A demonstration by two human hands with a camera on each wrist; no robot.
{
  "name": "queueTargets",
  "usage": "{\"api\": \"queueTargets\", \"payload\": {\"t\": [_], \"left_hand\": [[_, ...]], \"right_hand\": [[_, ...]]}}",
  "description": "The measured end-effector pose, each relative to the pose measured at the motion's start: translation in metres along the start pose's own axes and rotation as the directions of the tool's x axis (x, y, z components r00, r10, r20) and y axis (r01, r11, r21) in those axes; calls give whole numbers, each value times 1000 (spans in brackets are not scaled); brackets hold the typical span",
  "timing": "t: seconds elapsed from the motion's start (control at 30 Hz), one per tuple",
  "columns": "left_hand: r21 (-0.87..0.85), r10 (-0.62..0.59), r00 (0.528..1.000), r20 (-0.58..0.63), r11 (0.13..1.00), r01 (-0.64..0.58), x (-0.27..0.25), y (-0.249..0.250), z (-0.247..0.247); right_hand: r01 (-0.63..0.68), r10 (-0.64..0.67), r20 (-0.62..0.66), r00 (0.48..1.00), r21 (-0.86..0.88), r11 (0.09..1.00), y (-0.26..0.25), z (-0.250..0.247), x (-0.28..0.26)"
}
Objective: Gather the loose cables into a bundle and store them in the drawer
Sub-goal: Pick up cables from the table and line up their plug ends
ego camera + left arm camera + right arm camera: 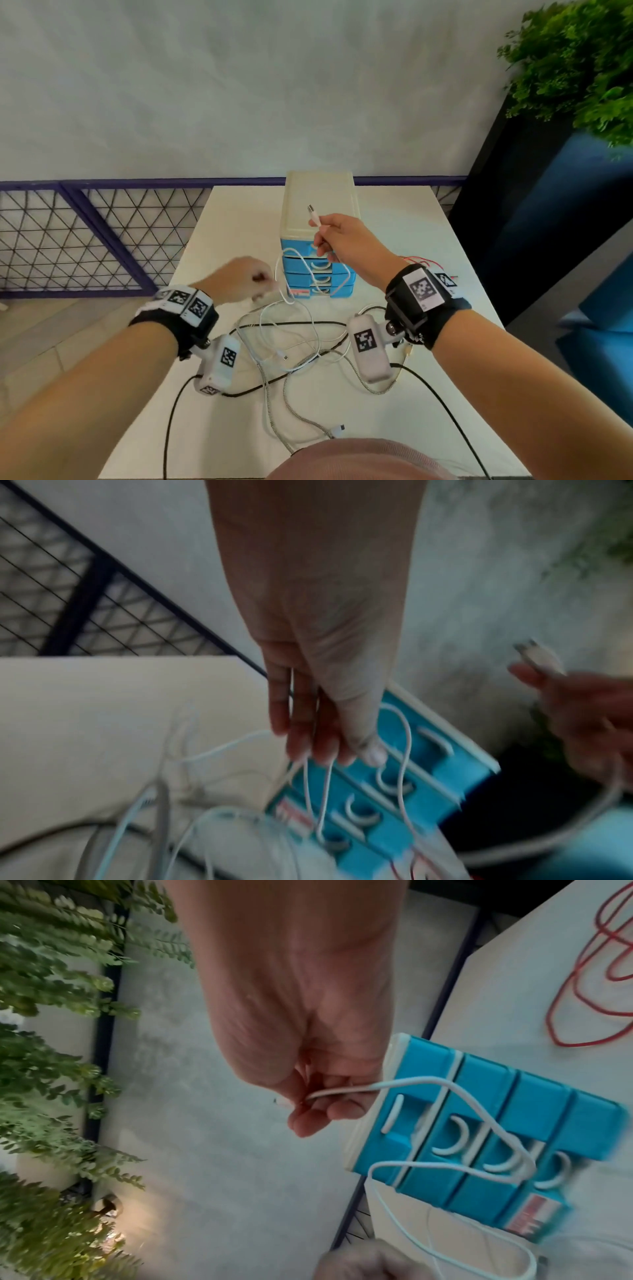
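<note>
My right hand [321,234] is raised in front of the small blue drawer unit [318,192] and pinches a white cable [337,289] just behind its USB plug [311,209]. From there the cable hangs in a loop across the drawer fronts to my left hand [270,285], which pinches it between thumb and fingers. The left wrist view shows the white cable [323,791] running down from my left hand [335,753]. In the right wrist view my right hand [308,1110] grips the cable [346,1091] beside the drawer unit [496,1096]. All drawers look closed.
Several more cables lie tangled on the white table [239,219] between my arms: a braided cable [274,407], a black cable [171,414] and white ones. A red cable [578,993] lies right of the drawer unit. A planter [575,58] stands at the far right.
</note>
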State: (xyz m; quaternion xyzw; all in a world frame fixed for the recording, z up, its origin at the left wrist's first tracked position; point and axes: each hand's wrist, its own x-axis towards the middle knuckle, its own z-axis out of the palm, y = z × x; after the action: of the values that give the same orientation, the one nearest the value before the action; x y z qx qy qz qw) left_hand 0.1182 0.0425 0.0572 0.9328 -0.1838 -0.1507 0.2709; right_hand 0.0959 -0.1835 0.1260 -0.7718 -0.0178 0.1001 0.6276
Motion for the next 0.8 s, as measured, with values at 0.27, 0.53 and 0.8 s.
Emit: {"api": "queueTargets", "payload": {"t": [0.27, 0.53, 0.8], "left_hand": [[479, -135, 927, 349, 876, -52, 13, -28, 92], [553, -29, 987, 160, 831, -66, 6, -40, 109], [-343, -33, 895, -445, 930, -136, 3, 39, -5]], "right_hand": [[-99, 100, -2, 995, 104, 990, 3, -3, -13], [-49, 51, -42, 998, 63, 997, 8, -13, -8], [11, 7, -75, 997, 235, 972, -6, -6, 1]]}}
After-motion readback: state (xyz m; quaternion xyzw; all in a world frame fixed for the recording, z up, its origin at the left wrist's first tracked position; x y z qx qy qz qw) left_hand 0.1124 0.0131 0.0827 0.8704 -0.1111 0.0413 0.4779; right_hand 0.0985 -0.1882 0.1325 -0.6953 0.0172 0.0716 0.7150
